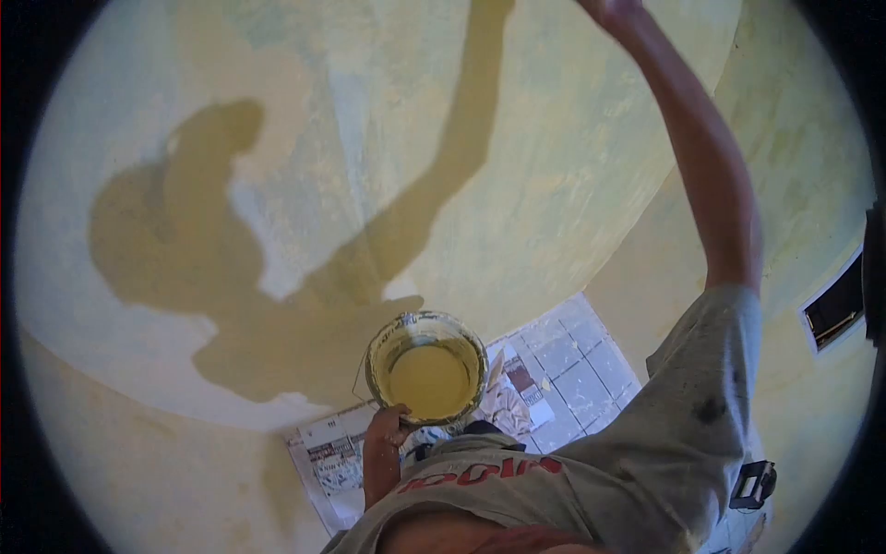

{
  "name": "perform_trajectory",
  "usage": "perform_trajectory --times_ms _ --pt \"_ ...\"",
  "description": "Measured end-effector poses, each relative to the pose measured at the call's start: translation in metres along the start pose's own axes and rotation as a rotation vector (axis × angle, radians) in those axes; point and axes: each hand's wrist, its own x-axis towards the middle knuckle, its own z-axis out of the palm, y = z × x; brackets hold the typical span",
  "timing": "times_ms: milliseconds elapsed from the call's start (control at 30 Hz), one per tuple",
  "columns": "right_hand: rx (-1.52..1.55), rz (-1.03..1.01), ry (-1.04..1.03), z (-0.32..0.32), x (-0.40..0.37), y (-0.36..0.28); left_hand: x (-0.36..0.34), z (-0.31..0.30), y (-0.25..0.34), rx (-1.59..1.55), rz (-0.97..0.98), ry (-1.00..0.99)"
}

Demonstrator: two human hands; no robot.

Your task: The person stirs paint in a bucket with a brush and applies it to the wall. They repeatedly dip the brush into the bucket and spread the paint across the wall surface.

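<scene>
Held at my waist is a round paint bucket point(425, 320) with a smeared rim and a thin wire handle. Yellow paint point(429, 380) fills part of it. My left hand point(390, 425) is closed on the near left side of its rim. My right arm is stretched high toward the pale yellow-green wall point(554, 185). Only part of my right hand point(611, 9) shows at the top edge; its fingers and anything in them are out of view.
Newspaper sheets point(337, 462) and crumpled paper point(506, 406) lie on the paint-spotted tile floor point(577, 374). A second wall point(794, 175) meets the first at right, with a dark rectangular opening point(833, 309). A small dark device point(754, 485) is near the lower right.
</scene>
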Motion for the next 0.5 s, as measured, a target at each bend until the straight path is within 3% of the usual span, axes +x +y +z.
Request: perform_trajectory --times_ms 33,100,167,233,300,367,433,500 --pt "-0.067 0.007 -0.029 0.009 -0.034 -0.005 -0.004 0.002 -0.001 0.030 0.003 0.017" --pt "-0.154 -0.207 -0.087 0.042 -0.129 -0.002 0.009 -0.014 -0.010 -0.027 0.013 -0.021" --pt "-0.145 -0.157 -0.524 0.032 -0.200 -0.027 0.010 -0.015 -0.005 0.135 0.080 -0.035" --pt "0.043 -0.092 -0.712 0.030 -0.256 -0.036 -0.016 0.004 0.008 0.137 0.141 -0.042" --pt "0.297 0.075 -0.684 0.015 -0.295 -0.052 -0.006 -0.006 0.005 0.141 0.174 -0.046" --pt "0.584 0.436 -0.711 -0.006 -0.307 -0.072 -0.011 -0.006 0.005 0.060 0.212 -0.055" --pt "0.613 0.552 -0.916 -0.037 -0.314 -0.093 -0.030 0.010 0.015 0.043 0.226 -0.068" --pt "0.703 0.515 -0.952 -0.051 -0.350 -0.114 -0.031 0.010 0.009 0.021 0.247 -0.015"
